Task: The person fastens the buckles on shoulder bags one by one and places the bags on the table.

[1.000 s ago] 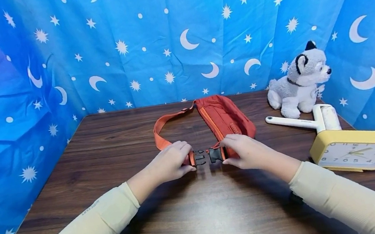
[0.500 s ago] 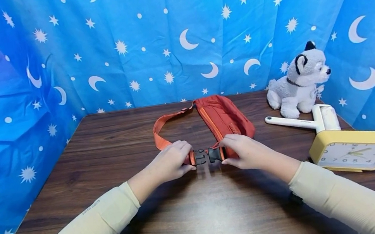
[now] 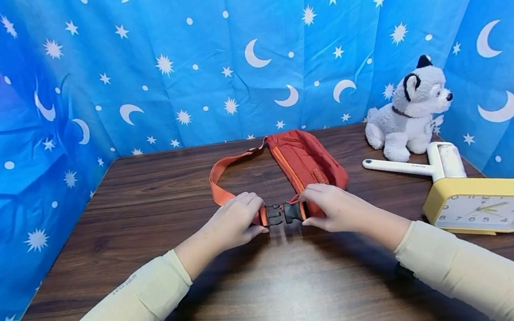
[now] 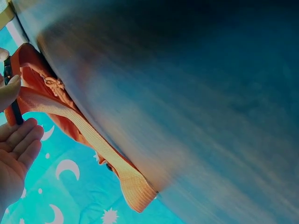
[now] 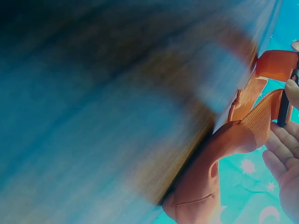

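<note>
A blue star-and-moon fabric curtain (image 3: 204,44) backs and flanks the dark wood-grain worktop (image 3: 154,186). The left hand (image 3: 233,222) pinches the black plastic pronged buckle half (image 3: 271,216); the right hand (image 3: 338,208) grips the black plastic socket half (image 3: 293,212) just beside it; whether they touch cannot be determined. The red fabric waist bag (image 3: 306,160) lies beyond, partly hidden by the right hand. At right, the yellow rectangular clock (image 3: 484,207) partly covers the white lint roller (image 3: 438,162).

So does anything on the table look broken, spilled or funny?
Nothing looks spilled or broken. The red bag is just unclipped: the pronged buckle half in the left hand isn't pushed into the socket half in the right hand. The toy dog sits upright.
</note>
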`<state>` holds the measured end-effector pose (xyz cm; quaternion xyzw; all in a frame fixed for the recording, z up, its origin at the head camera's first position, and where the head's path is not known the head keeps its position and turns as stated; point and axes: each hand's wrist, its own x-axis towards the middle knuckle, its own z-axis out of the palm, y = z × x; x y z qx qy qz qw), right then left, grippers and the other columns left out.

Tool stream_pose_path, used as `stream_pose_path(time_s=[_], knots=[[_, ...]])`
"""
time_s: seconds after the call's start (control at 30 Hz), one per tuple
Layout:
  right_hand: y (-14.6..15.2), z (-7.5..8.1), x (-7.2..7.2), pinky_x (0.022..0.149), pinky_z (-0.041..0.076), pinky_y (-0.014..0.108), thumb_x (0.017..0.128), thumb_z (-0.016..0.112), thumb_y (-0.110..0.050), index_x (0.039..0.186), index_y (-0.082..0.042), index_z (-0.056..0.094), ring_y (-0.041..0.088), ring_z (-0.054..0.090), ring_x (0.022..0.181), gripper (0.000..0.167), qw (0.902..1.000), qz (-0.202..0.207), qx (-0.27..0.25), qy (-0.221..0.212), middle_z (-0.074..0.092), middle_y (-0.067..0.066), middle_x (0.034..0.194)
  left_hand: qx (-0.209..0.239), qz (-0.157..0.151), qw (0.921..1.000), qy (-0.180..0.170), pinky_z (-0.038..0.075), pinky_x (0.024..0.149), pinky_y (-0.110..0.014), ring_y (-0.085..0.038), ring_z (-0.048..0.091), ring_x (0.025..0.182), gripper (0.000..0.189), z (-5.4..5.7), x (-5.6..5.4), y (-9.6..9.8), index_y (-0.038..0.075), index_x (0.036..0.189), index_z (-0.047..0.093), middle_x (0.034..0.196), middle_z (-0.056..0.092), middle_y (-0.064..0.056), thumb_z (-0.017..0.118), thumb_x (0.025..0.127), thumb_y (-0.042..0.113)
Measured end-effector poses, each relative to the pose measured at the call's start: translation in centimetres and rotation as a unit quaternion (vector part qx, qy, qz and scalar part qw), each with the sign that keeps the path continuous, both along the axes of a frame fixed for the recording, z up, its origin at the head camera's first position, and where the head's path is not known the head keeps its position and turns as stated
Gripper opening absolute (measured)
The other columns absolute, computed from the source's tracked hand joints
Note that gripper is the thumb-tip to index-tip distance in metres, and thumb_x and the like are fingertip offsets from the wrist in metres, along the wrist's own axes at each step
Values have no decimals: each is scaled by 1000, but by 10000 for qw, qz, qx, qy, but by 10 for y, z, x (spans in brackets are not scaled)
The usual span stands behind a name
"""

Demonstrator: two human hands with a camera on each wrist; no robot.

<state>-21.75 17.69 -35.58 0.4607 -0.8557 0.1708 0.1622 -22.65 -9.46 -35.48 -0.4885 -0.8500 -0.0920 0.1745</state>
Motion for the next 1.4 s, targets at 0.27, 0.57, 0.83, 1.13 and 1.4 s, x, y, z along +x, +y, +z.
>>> stream_pose_path(time_s=[0.27,0.57,0.83,1.13,1.4], knots=[[-3,1,0,73,49,32,74,81,-23,101,-5,60,14,55,82,39,10000,4,17,73,58,3,92,-7,41,10000,33,45,70,-29,-14,49,78,41,1,1,0,5,100,57,88,54,-2,80,76,29],[-5,0,-1,74,49,33,74,81,-24,100,-5,59,15,57,82,40,9999,41,22,152,58,4,93,-16,3,9999,120,45,69,-29,-15,49,78,41,0,1,1,4,100,57,88,54,-2,81,75,27],[-7,-1,-2,74,49,33,73,82,-23,100,-4,59,14,56,82,40,9999,49,25,161,58,5,92,3,5,9999,168,44,68,-29,-15,48,76,40,0,1,2,4,98,57,86,53,-2,81,75,27],[-6,1,0,75,49,34,75,80,-25,101,-3,59,15,56,84,40,10000,-2,87,28,58,5,94,-52,35,9999,106,44,68,-29,-14,49,77,40,0,2,3,5,98,57,86,54,-2,80,75,28],[-7,2,-1,75,48,33,76,79,-25,104,-4,58,15,55,85,40,9998,-14,187,-38,58,5,94,-134,114,9998,126,45,69,-28,-15,49,78,43,1,3,3,5,101,58,87,55,-2,80,75,32]])
